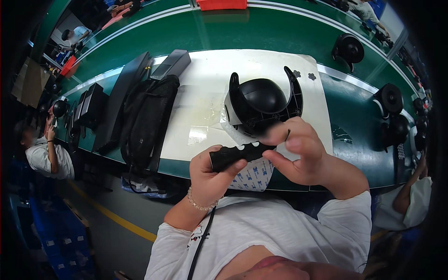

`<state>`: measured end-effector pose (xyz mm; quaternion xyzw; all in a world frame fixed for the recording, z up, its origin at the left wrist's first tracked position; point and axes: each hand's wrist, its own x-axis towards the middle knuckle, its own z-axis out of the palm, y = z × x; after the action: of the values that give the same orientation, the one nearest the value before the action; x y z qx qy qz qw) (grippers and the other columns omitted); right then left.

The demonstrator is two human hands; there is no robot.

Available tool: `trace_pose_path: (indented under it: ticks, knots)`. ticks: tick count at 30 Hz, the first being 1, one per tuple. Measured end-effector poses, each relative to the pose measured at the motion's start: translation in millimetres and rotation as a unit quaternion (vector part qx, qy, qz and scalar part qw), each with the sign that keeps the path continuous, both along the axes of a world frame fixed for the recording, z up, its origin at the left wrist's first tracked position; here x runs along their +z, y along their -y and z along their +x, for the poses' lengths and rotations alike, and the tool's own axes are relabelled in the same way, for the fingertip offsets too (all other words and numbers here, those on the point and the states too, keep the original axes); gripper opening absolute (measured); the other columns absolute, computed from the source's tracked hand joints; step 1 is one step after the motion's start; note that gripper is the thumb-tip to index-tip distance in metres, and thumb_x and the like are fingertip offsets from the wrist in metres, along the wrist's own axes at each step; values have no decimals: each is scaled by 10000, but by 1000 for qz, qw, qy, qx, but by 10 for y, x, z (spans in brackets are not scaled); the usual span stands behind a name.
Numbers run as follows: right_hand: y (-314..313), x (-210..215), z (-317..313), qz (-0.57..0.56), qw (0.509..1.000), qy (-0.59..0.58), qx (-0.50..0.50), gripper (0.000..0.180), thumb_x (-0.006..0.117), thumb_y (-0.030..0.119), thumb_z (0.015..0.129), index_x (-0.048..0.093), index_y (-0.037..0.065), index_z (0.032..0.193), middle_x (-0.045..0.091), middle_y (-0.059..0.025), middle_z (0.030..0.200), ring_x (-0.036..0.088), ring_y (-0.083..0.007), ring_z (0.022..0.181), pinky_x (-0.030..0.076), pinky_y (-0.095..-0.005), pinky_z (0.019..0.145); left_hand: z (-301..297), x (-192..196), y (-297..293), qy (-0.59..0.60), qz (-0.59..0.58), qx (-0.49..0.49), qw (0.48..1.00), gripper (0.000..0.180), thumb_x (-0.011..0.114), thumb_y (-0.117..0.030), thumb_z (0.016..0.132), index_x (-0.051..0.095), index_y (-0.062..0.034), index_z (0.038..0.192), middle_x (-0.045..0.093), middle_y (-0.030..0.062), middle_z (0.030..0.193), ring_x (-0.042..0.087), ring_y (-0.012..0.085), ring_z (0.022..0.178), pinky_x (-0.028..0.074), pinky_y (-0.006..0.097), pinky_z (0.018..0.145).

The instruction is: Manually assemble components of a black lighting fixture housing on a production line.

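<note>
1. Grasping one end of a short black handle (232,157), the left hand (208,166) has its thumb along the near side; its other fingers are largely hidden.
2. Hovering close over the other end, the right hand (301,151) has bent fingers and its thumb tip at or just beside the handle. A blur covers its forward fingertips, so I cannot tell whether they pinch anything; a thin dark sliver shows there, too small to name.
3. Lying across the space between the hands, the handle is held up in front of the chest, with pale round spots along its upper edge.
4. Bending at the elbows, both forearms come up from the white shirt (275,228); a beaded bracelet (200,201) circles the left wrist.
5. Standing beyond the hands on a white sheet (200,100), a round black shell (261,95) has two upcurved horns; its lower front is partly covered by the right hand.
6. Resting left of it, a black bag (148,119) has contents I cannot make out.
7. Fading into the dark rim, co-workers at both sides are cut off.
</note>
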<state>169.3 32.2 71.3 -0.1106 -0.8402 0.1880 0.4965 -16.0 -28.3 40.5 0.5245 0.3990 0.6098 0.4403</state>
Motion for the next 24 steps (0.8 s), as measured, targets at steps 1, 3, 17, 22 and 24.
trace_pose_path:
  ticks: [1,3,17,22,24]
  knots:
    - [-2,-8,-8,33,999,-7,-1,574,679,-71,621,447,106,1116,513,-91,943,540,-230,793,429,-311,636,-1,-6,1,-9,0,0,1000,102,678,4,725,619,24,805,582,13,664,505,54,601,392,192,537]
    - [-9,-21,-30,66,998,-14,-1,556,681,-58,611,475,105,1101,501,-90,944,538,-227,765,421,-303,611,-1,-17,3,-17,-1,0,1000,99,677,6,724,619,22,803,581,15,660,504,52,596,391,191,535]
    - [-219,93,203,-217,973,-82,-12,686,522,-128,737,240,123,1311,410,-88,1068,520,-103,799,392,-202,625,-35,-113,-125,-179,163,34,970,215,754,-37,632,590,-17,769,485,157,1141,514,144,730,439,246,642]
    - [-187,116,143,-260,964,-39,-37,656,523,-103,753,247,115,1306,422,-87,1060,518,-95,800,388,-193,631,56,-79,-269,-210,186,31,959,264,765,-34,590,596,-51,792,301,224,1341,535,193,811,458,274,666]
    - [-181,120,132,-272,961,-32,-44,647,524,-98,756,252,113,1304,442,-93,1054,523,-96,797,392,-197,626,81,-97,-301,-173,176,16,969,255,763,-36,592,609,-61,793,268,246,1362,557,207,833,459,266,652]
